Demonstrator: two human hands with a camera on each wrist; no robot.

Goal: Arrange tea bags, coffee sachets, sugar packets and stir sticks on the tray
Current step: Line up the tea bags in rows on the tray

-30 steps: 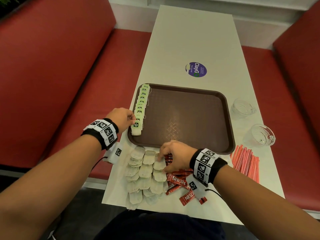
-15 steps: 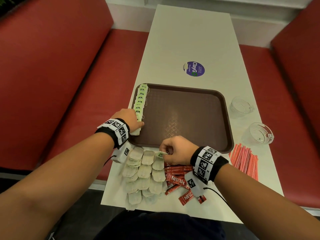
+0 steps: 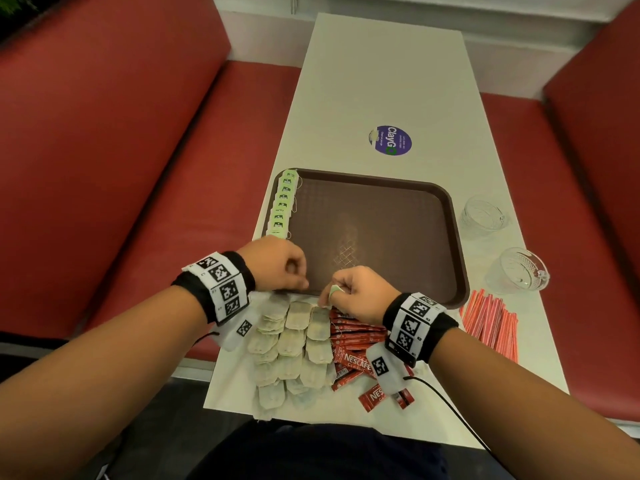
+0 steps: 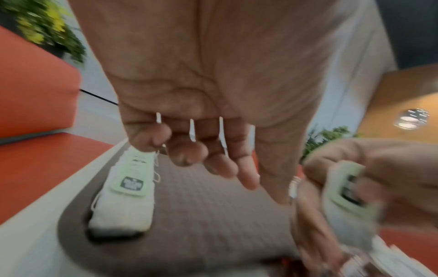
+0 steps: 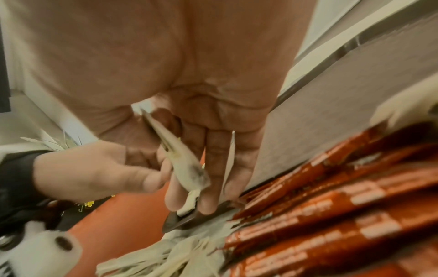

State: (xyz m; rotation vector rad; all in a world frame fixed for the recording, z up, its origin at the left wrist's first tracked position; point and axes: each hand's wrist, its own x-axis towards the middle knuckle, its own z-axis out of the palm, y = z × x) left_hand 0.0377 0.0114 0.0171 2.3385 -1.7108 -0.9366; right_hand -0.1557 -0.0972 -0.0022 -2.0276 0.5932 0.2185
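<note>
Setting: white table [image 3: 381, 81] between red benches.
Tray [image 3: 457, 271]: just beyond both hands, tea-bag row [image 3: 282, 206] along its left edge.
Right hand [image 3: 360, 294]: pinches a tea bag [image 5: 184, 161].
Left hand [image 3: 277, 263]: loosely curled, empty, beside it.
Coffee sachets [image 3: 353, 344]: under the right wrist.

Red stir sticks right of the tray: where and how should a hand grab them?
Grip the stir sticks across the middle of the bundle, thumb and fingers on its two long sides, coming from above on the right. They lie flat and roughly parallel on the table, fanned slightly, clear of the tray, so a mid-length pinch probably gathers several without tipping.
</note>
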